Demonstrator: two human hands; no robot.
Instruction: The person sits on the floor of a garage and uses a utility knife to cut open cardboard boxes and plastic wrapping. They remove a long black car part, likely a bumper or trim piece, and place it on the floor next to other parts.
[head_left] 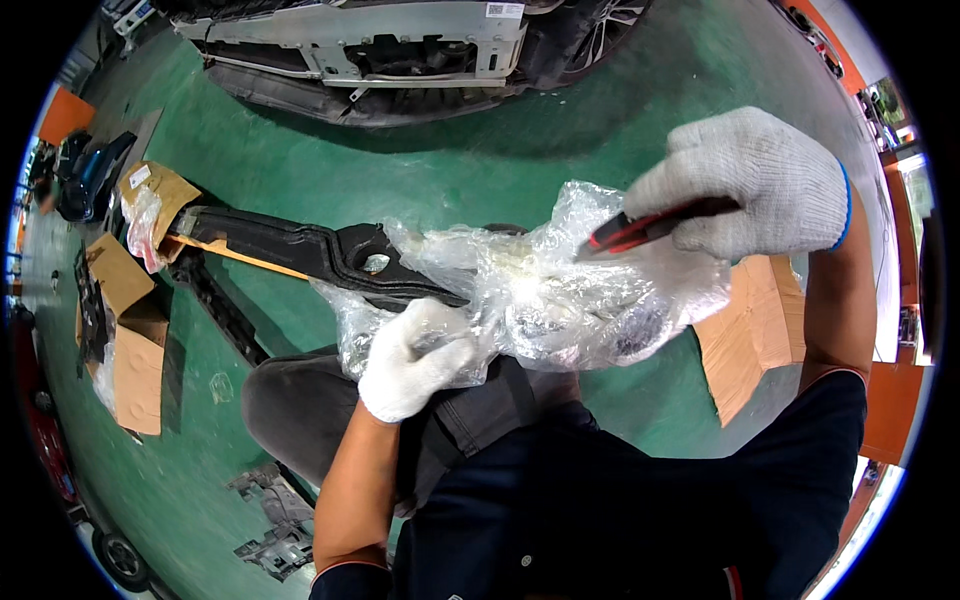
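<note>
A long black plastic car part (290,238) lies across in front of me, its right portion wrapped in clear bubble wrap (560,300) over my lap. My left hand (418,358), in a white knitted glove, is closed on the near edge of the wrap beside the part. Above the wrap's right side, my right hand (745,180), gloved too, grips a red and black utility knife (650,226). The knife's front end points down and left at the wrap. Whether its blade touches the plastic I cannot tell.
Beyond the part, a car's stripped front end (400,60) stands on the green floor (420,160). Flattened cardboard (755,330) lies at right. Left are an opened cardboard box (138,350), a torn carton (160,195) at the part's far end and a dark bracket (275,520).
</note>
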